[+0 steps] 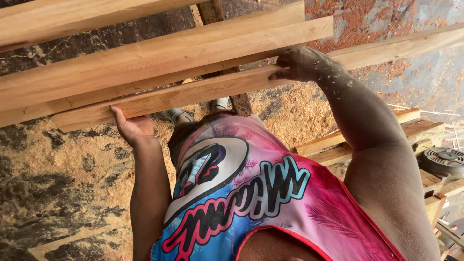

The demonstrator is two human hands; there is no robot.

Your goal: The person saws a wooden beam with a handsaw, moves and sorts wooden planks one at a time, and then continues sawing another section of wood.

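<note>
Nearest the camera is the person's own chest in a pink and blue printed vest (241,193), with both bare arms reaching away over it. The left hand (133,126) cups the near-left end of a long pale wooden plank (193,94), palm up beneath the lower edge, thumb pressing the face: a closed grip that carries the weight from below. The right hand (300,64), flecked with sawdust, lies further along the same plank, fingers curled over its top edge, likewise closed on the wood; this upper hold seems meant to steady the board and keep it from rolling, while the lower hand lifts. The plank runs slantwise across the view, held clear of the ground at about waist height, its near-left end cut square.

Just beyond it, touching or nearly so, lie several thicker planks (159,53) in a stack, edges parallel, leaving little room to slide the held board forward. Below, between the arms, sandalled feet (193,112) stand on a floor thick with sawdust (58,164). To the right, well apart, are shorter offcuts (338,147) and a round grey motor housing (443,159).
</note>
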